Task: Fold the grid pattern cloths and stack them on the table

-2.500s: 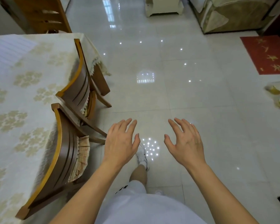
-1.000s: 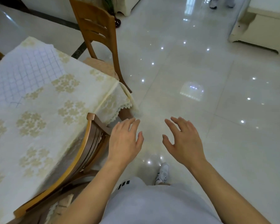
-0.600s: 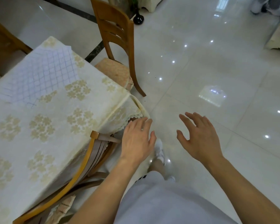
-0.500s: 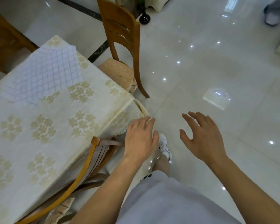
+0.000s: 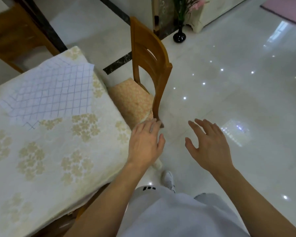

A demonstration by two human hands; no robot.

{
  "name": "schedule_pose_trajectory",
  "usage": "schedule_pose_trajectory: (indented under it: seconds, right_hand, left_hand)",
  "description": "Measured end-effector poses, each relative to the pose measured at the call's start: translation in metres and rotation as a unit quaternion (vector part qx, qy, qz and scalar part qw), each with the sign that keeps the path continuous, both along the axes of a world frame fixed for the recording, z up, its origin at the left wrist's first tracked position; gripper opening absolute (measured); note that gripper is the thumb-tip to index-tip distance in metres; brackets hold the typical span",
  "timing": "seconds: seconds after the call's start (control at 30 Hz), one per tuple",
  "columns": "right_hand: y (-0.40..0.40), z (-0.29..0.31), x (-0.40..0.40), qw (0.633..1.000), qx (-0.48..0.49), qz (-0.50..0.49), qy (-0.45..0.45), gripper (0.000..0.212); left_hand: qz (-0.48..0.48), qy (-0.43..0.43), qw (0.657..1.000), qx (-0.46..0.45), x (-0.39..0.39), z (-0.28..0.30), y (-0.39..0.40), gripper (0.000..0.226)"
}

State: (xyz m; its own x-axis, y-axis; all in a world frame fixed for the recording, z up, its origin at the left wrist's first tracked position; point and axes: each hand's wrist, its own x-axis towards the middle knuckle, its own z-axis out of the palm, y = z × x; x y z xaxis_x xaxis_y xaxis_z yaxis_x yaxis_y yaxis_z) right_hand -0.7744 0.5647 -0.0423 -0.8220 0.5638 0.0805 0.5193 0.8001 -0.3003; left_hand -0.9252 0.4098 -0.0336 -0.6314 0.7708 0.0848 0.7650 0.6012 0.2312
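Our left hand (image 5: 144, 144) and right hand (image 5: 208, 144) are both relaxed, holding nothing, past the table's (image 5: 41, 165) right edge. Grid cloth (image 5: 53, 94) lies flat at its far right corner.

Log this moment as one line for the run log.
left hand: open, empty, at table corner | right hand: open, empty, over floor | grid cloth: spread on table, untouched | chair: beside table

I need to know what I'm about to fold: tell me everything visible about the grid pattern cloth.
The grid pattern cloth is white, thin-looking fabric with fine blue-grey lines. It lies flat on the far part of the table, over the floral tablecloth, apparently overlapping layers with grids at differing angles. One corner reaches the table edge by the wooden chair. Neither hand touches it.
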Motion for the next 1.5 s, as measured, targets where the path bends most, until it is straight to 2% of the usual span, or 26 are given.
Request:
schedule_pose_trajectory:
  seconds: [0.43,0.87,1.03,1.3,1.5]
  right_hand:
    - [0.132,-0.009,-0.131,0.994,-0.004,0.108,0.005,0.057]
    - [0.347,0.007,-0.256,0.962,-0.016,0.272,-0.017,0.057]
    - [0.417,0.009,-0.294,0.954,-0.012,0.294,-0.047,0.059]
    - [0.478,0.002,-0.368,0.945,-0.011,0.323,-0.046,0.059]
    - [0.505,-0.006,-0.462,0.932,0.005,0.360,-0.054,0.058]
  left_hand:
    - [0.103,-0.003,0.994,-0.034,-0.092,0.003,0.111,0.050]
    - [0.269,0.010,0.963,-0.026,-0.165,0.012,0.304,0.044]
    - [0.296,-0.008,0.955,-0.027,-0.185,0.016,0.358,0.046]
    - [0.344,-0.020,0.938,-0.032,-0.247,0.014,0.413,0.046]
    - [0.376,-0.030,0.926,-0.021,-0.329,0.006,0.440,0.049]
